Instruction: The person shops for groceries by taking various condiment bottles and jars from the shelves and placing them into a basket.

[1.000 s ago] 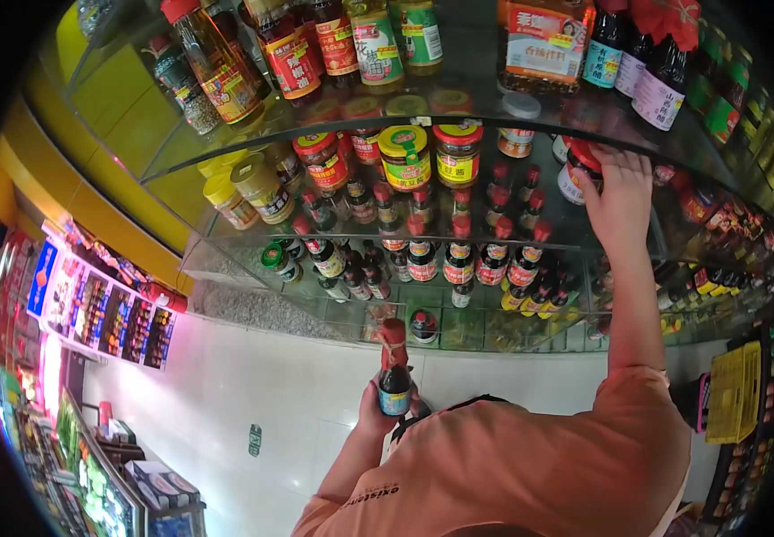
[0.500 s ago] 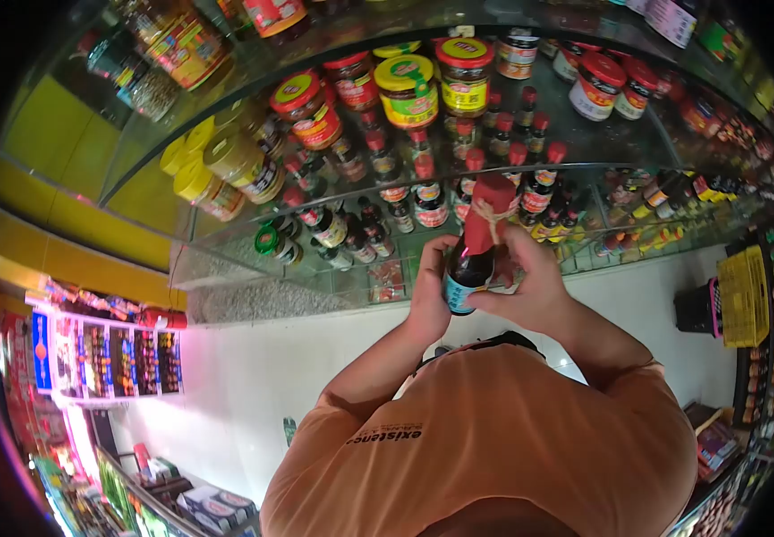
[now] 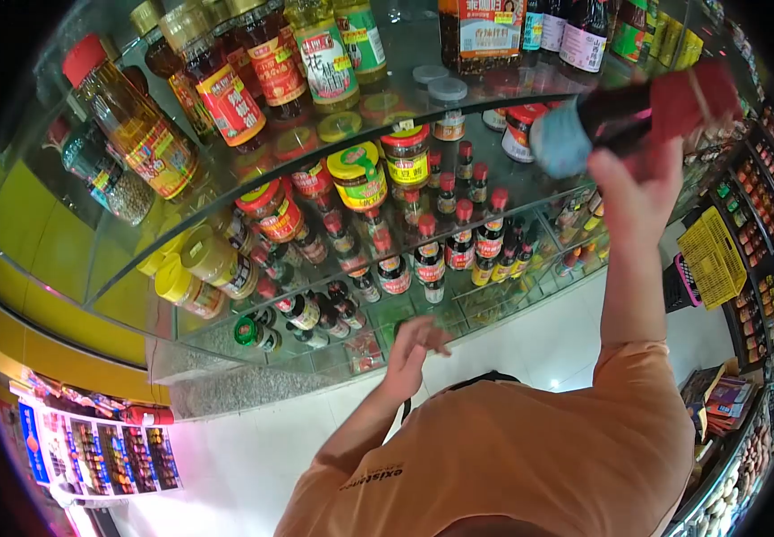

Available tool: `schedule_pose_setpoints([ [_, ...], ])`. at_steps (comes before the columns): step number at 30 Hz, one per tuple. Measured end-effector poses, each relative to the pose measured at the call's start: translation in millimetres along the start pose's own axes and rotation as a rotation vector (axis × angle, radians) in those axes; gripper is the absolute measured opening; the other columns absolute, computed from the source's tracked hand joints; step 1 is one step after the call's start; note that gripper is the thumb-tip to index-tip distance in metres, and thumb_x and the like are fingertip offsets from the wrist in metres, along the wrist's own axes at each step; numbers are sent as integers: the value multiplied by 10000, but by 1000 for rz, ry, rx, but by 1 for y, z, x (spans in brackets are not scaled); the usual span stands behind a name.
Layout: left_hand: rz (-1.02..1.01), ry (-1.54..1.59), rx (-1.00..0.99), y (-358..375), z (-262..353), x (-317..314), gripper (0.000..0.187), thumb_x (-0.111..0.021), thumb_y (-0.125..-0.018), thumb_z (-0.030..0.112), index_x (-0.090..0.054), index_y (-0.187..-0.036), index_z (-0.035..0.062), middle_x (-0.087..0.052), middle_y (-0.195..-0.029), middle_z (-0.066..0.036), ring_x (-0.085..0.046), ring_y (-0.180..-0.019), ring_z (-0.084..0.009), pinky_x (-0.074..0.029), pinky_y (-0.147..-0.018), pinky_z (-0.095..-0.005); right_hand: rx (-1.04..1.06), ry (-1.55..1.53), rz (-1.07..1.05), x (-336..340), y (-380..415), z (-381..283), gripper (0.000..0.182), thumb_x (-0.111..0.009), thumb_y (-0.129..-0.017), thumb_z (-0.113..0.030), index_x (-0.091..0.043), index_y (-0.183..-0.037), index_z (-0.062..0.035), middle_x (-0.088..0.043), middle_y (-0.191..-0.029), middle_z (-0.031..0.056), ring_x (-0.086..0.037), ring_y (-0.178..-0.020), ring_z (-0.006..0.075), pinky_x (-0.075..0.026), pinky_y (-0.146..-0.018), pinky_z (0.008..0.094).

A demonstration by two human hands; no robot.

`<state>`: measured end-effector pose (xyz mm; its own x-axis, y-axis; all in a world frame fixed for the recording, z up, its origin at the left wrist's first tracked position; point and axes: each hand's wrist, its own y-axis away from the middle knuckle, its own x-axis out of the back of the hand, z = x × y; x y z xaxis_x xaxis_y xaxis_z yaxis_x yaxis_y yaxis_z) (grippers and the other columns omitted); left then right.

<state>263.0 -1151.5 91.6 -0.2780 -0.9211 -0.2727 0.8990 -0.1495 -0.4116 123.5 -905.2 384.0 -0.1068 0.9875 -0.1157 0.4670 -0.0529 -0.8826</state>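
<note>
Glass shop shelves (image 3: 512,183) crowded with jars fill the frame. At upper right, the right hand (image 3: 637,192) grips a dark sauce bottle with red-wrapped neck (image 3: 629,112), raised but not shelved. Lower centre, the left hand (image 3: 409,345) hangs open, empty.

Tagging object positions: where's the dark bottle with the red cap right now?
Upper right of the head view: the dark bottle lies tilted in the raised right hand, in front of the glass shelf.

We note: dark bottle (image 3: 624,112), red wrapped cap, pale blue label, upper right. Yellow-lidded jar (image 3: 357,177) with green-yellow label at centre. Orange shirt (image 3: 530,465) bottom. Yellow basket (image 3: 712,258) right.
</note>
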Motion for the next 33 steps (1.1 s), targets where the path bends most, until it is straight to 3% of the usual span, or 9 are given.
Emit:
schedule_pose_setpoints([
  [5, 315, -324, 372, 98, -57, 41, 358, -469, -1048, 256, -541, -1262, -21, -675, -952, -126, -635, -781, -171, -535, -708, -311, 73, 205, 98, 7, -64, 11, 605, -789, -807, 0, -520, -1347, 41, -648, -1149, 89, -633, -942, 126, -537, -752, 265],
  [8, 532, -292, 616, 165, -88, 55, 293, -529, -1028, 222, -597, -1186, -16, -678, -854, -90, -610, -701, -137, -516, -633, -285, 0, 376, 140, 6, -82, 15, 639, -809, -804, -51, -519, -1364, 51, -662, -1136, 88, -636, -962, 129, -528, -802, 275],
  [10, 574, -350, 544, 210, -106, 68, 256, -554, -1011, 207, -620, -1132, -10, -675, -823, -84, -598, -679, -124, -503, -600, -279, -41, 448, 174, 5, -91, 22, 663, -819, -800, -76, -512, -1370, 67, -665, -1145, 86, -634, -1011, 143, -514, -867, 282],
  [14, 817, -558, 493, 268, -138, 96, 224, -597, -976, 217, -635, -1074, 20, -636, -746, -65, -598, -643, -135, -518, -578, -285, -20, 409, 111, 7, -101, 42, 780, -859, -751, -164, -494, -1422, -4, -675, -1093, 99, -658, -914, 137, -564, -701, 281],
  [16, 994, -298, 672, 270, -124, 104, 226, -600, -972, 225, -631, -1059, 19, -638, -741, -74, -595, -626, -137, -508, -561, -278, -59, 472, 52, 4, -102, 41, 834, -865, -728, -152, -465, -1447, -17, -667, -1089, 132, -654, -945, 155, -573, -701, 298],
  [22, 989, -445, 647, 307, -141, 128, 260, -602, -962, 238, -610, -1035, -11, -632, -689, -98, -570, -533, -148, -470, -490, -279, -83, 448, 93, -8, -97, 45, 625, -849, -753, -164, -536, -1269, -1, -677, -1058, 123, -653, -933, 158, -570, -729, 307],
  [26, 1075, -390, 773, 325, -147, 133, 282, -620, -945, 244, -609, -1035, -24, -645, -680, -117, -576, -514, -159, -463, -467, -288, -148, 728, 102, -17, -93, 31, 547, -837, -770, -232, -600, -1216, -20, -691, -1061, 127, -665, -930, 164, -534, -822, 329],
  [32, 1186, -385, 857, 336, -146, 122, 328, -658, -905, 253, -628, -1046, -42, -652, -658, -138, -590, -521, -180, -456, -460, -306, 111, 1027, 148, -16, -88, 39, 499, -821, -781, -262, -653, -1182, -17, -688, -1077, 79, -631, -899, 184, -514, -814, 323],
  [33, 1205, -389, 879, 339, -146, 121, 339, -666, -897, 259, -632, -1048, -43, -652, -650, -142, -590, -522, -185, -453, -460, -314, 158, 1060, 150, -16, -89, 41, 513, -818, -773, -294, -653, -1174, -19, -666, -1067, 108, -627, -951, 251, -508, -846, 370],
])
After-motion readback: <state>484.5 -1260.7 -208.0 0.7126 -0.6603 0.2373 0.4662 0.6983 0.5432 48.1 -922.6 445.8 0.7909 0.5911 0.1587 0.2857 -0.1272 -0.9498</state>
